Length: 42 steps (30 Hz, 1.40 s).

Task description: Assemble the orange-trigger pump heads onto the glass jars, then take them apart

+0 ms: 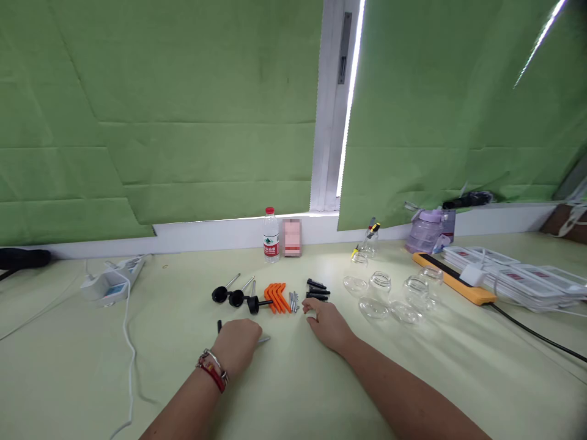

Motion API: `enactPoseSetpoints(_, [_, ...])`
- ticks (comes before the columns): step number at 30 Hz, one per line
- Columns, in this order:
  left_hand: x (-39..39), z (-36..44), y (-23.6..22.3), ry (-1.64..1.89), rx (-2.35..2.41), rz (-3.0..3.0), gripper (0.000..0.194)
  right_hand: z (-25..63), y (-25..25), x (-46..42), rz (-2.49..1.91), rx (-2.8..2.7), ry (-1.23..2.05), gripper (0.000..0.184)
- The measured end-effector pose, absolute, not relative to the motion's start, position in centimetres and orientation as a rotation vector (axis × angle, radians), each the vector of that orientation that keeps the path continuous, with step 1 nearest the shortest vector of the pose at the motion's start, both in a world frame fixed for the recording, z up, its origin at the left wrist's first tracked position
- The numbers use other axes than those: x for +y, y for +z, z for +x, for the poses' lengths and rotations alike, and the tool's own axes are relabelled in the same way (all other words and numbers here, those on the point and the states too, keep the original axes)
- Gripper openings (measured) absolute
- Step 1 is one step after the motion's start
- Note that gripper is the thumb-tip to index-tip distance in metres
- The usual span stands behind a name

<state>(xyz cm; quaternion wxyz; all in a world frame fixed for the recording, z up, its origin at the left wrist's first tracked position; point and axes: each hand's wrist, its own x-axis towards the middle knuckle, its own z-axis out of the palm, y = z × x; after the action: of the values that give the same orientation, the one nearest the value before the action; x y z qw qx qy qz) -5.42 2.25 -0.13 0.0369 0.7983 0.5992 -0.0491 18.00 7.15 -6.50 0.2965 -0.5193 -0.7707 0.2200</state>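
Note:
My left hand (239, 347) is closed, knuckles up, above the near part of the table. Out of its right side pokes the tip of a metal rod (263, 340), and a black end (219, 326) shows on its left; the middle is hidden. My right hand (328, 322) reaches forward with thumb and forefinger apart, nothing visible between them. Its fingertips are beside small metal screws (294, 302) and just below several black ribbed plugs (317, 289). Orange bent pieces (276, 297) lie left of the screws. Farther left are three black caps with metal rods (236, 297).
Clear glass jars (380, 282) and lids stand and lie on the right, before an orange-and-black power strip (454, 280). A water bottle (271, 237) and a pink box (292, 238) stand by the wall. A white cable (129, 354) crosses the left side.

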Motion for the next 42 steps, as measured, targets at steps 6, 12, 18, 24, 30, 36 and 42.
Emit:
enactPoseSetpoints(6, [1.5,-2.7,-0.4,-0.238,1.408,2.872,0.022,18.6,-6.5,7.1,-1.378,-2.011,0.633,0.023])
enactPoseSetpoints(12, [1.5,-2.7,-0.1,0.081,1.393,2.935,0.016,19.1,-6.9,7.7,-1.383,-2.006,0.677,0.019])
enactPoseSetpoints(18, [2.3,-5.1,0.8,0.183,1.564,2.913,0.017,19.5,-6.4,7.7,-1.426,-2.088,0.643,0.007])
enactPoseSetpoints(24, [3.0,-6.4,0.4,0.096,1.67,2.818,0.033,19.5,-5.2,7.4,-1.465,-2.129,0.673,0.008])
enactPoseSetpoints(30, [3.4,-6.5,-0.4,0.032,1.64,2.704,0.037,19.6,-5.1,7.4,-1.446,-2.179,0.677,0.008])
enactPoseSetpoints(36, [3.2,-6.3,-0.5,0.06,1.566,2.637,0.039,19.9,-5.5,7.6,-1.419,-2.192,0.686,0.009])
enactPoseSetpoints(42, [3.1,-6.4,-0.2,0.104,1.395,2.571,0.053,20.1,-5.8,7.9,-1.397,-2.123,0.742,0.01])
